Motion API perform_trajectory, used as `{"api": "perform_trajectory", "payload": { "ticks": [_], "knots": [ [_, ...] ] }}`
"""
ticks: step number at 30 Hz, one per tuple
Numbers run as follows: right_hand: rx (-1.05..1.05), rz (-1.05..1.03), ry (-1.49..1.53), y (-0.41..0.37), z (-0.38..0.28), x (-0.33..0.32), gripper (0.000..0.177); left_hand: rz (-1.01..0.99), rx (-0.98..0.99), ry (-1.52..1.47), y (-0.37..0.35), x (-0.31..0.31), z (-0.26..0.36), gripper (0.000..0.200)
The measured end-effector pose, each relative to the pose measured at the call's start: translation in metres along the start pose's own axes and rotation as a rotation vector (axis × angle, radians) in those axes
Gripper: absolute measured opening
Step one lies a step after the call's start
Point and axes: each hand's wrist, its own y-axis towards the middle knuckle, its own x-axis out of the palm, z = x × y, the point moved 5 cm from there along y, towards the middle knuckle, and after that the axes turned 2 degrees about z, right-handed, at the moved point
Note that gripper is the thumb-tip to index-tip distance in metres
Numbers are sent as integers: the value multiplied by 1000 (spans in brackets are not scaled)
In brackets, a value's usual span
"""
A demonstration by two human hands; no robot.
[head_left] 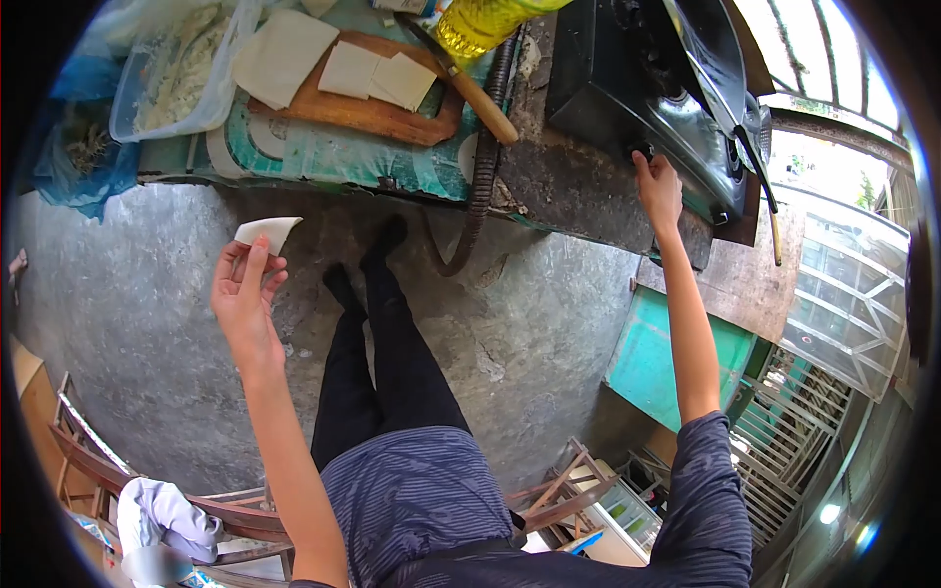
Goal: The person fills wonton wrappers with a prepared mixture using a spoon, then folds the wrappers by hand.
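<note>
Left hand [245, 309]: raised over the floor [147, 284], in front of the worktop [338, 165] and apart from it. Thumb and forefinger clamped on a thin pale sheet [278, 233], gripped at its lower edge. Sheet stands up above the fingertips, its upper right corner curving over; it touches nothing but the hand. Remaining fingers curled loosely below.

Right hand [663, 196]: arm stretched forward to the stove [613, 118]. Thumb and forefinger closed about a dark knob [642, 151] on the stove's front; knob partly covered by the fingertips, so firmness of grip cannot be told.

Worktop, left portion: wooden board [343, 125] on a green patterned cover. On it, smaller pale sheets [374, 74], partly overlapping. A larger pale sheet [284, 59] lies across the board's left end. Left of this, a clear plastic tub [214, 116] containing a pale, shredded-looking mass [181, 78]; beside the tub, a blue plastic bag [108, 162].

Knife [485, 106] at the board's right side, wooden handle pointing toward the person. Behind it, a bottle of yellow liquid [490, 22], tilted in view. Ribbed hose [484, 169] runs between board and stove, looping down below the worktop's edge.
</note>
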Motion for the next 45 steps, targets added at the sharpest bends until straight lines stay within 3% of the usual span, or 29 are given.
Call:
{"api": "perform_trajectory", "payload": {
  "ticks": [12, 18, 21, 22, 24, 25, 31, 37, 41, 45],
  "knots": [
    [-32, 104, 23, -14, -14, -11, 40, -215, 55, 33, -30, 85, 74, 18],
    [16, 49, 115, -17, -12, -15, 42, -304, 133, 35, -18, 133, 82, 18],
    [86, -15, 193, -21, -9, -13, 44, -388, 222, 182, -10, 150, 80, 18],
    [57, -80, 122, -29, -12, -14, 44, -395, 256, 222, -8, 155, 80, 17],
    [-3, -205, -30, -48, -20, -16, 43, -308, 539, 478, -10, 161, 90, 18],
    [12, -301, 69, -59, -30, -17, 42, -261, 675, 608, -13, 164, 96, 18],
    [-84, -703, 722, -124, -141, -31, 34, -340, 709, 728, -4, 177, 107, 18],
    [-65, -698, 1055, -144, -214, -25, 39, -629, 571, 706, 9, 188, 112, 21],
    [-57, -637, 1233, -150, -256, -32, 39, -919, 336, 610, 16, 186, 114, 19],
    [-36, -750, 1344, -155, -291, -36, 35, -964, 115, 457, 41, 174, 114, 13]
  ]
}}
